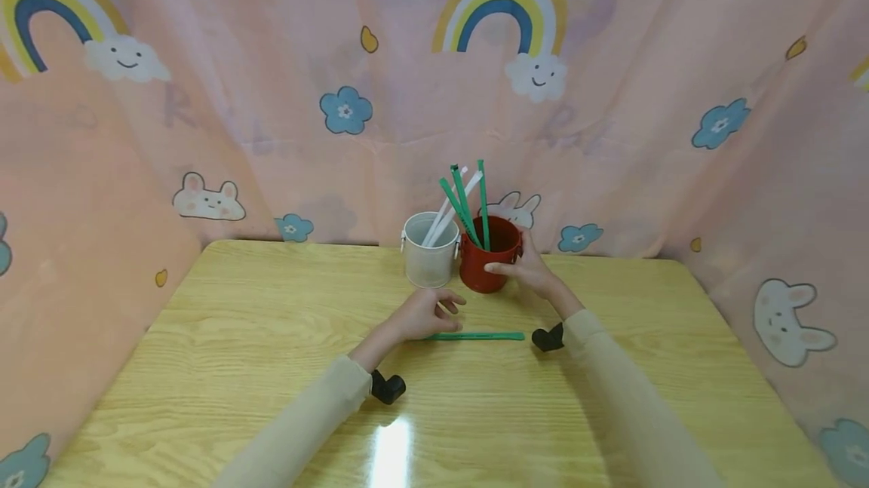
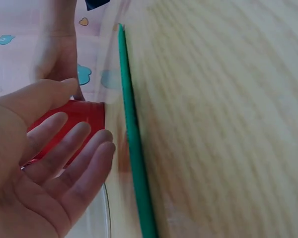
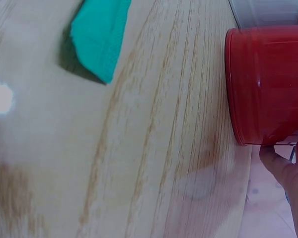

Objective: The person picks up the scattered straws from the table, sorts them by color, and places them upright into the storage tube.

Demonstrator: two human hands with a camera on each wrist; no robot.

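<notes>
My right hand [image 1: 532, 271] holds the small red bucket [image 1: 482, 275] at its right side, the thumb across the front; the fingers behind are mostly hidden. Several green paper-wrapped straws [image 1: 483, 201] lean up out of this bucket. Just left of it stands a small white bucket [image 1: 429, 265] with white straws [image 1: 443, 225] in it. My left hand [image 1: 424, 313] hovers in front of the buckets, fingers loosely bent and nothing in them. One green straw [image 1: 485, 336] lies flat on the table beside that hand, seen lengthwise in the left wrist view.
The wooden table [image 1: 285, 322] reaches back to a pink printed curtain [image 1: 407, 96] right behind the buckets. Black wrist mounts [image 1: 388, 388] show below each hand. A bright reflection lies on the near tabletop.
</notes>
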